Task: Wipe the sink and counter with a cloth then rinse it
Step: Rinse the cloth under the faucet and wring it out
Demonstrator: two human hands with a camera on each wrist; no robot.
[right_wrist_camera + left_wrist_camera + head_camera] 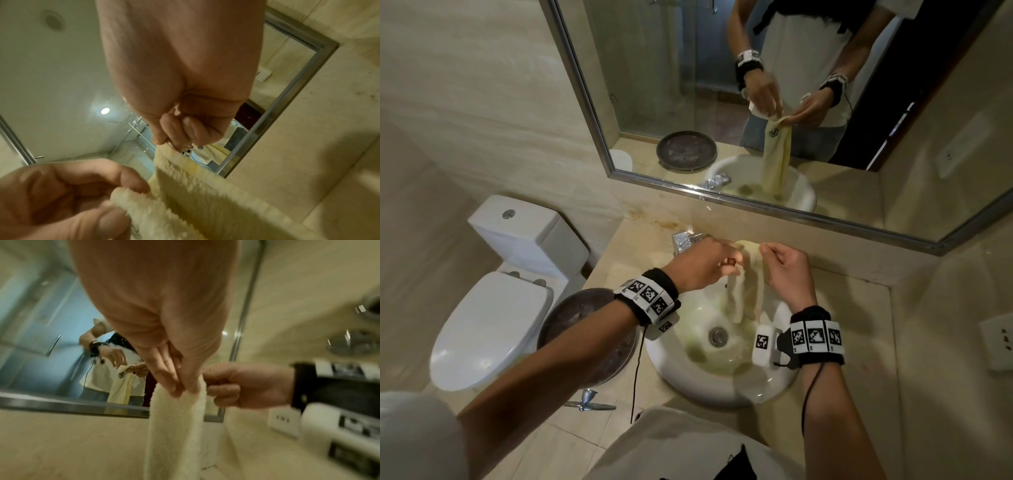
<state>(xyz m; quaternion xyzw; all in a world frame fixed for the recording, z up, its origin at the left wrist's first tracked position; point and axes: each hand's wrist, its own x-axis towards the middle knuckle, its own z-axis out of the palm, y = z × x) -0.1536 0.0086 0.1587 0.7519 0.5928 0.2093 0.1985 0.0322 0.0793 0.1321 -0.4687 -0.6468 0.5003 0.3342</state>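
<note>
A pale yellow fluffy cloth [743, 284] hangs bunched over the white round sink [688, 373], its lower end dangling inside the bowl above the drain [717, 335]. My left hand [727, 263] pinches the cloth's top edge from the left. My right hand [768, 253] pinches the same edge from the right. In the left wrist view my left hand [174, 384] holds the cloth [174, 426] beside my right hand [226, 386]. In the right wrist view my right hand [179, 138] grips the cloth [205, 194], and my left hand [123, 191] holds another fold. The beige counter [859, 342] surrounds the sink.
A chrome faucet [683, 241] stands behind the sink. A dark round dish [585, 335] sits on the counter to the left, and a white toilet [493, 308] lies beyond it. The mirror [756, 102] hangs above, and a wall socket [996, 342] is at the right.
</note>
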